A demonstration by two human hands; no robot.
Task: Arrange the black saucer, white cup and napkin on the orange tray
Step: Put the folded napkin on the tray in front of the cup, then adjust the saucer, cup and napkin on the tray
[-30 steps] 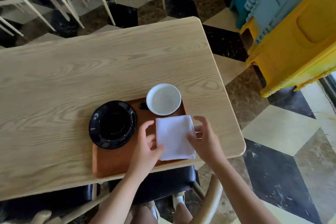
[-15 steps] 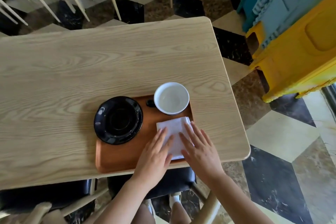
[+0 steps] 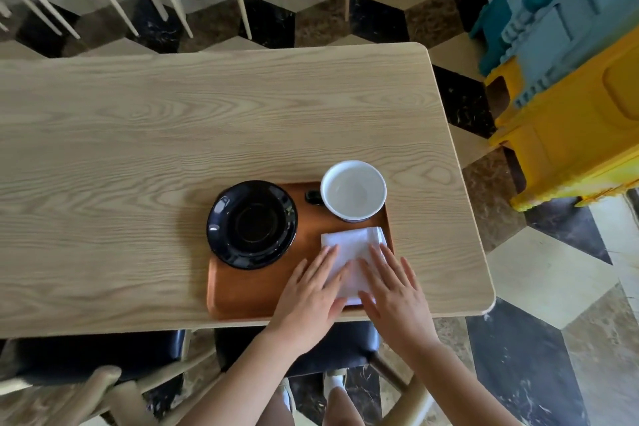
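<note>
On a pale wood-grain table point(image 3: 138, 149), the flat orange tray point(image 3: 249, 297) holds everything. Both hands lie flat with fingers spread — left hand point(image 3: 307, 294) and right hand point(image 3: 394, 290) pressing the folded white napkin point(image 3: 352, 242). Just beyond them stands the empty white cup point(image 3: 353, 189); left of them, the round black saucer point(image 3: 251, 224) — arrangement looks nearly finished.

wooden table point(image 3: 173, 135) bears orange tray point(image 3: 249, 301).

Soft daylight — edges warped, slightly blurred.
</note>
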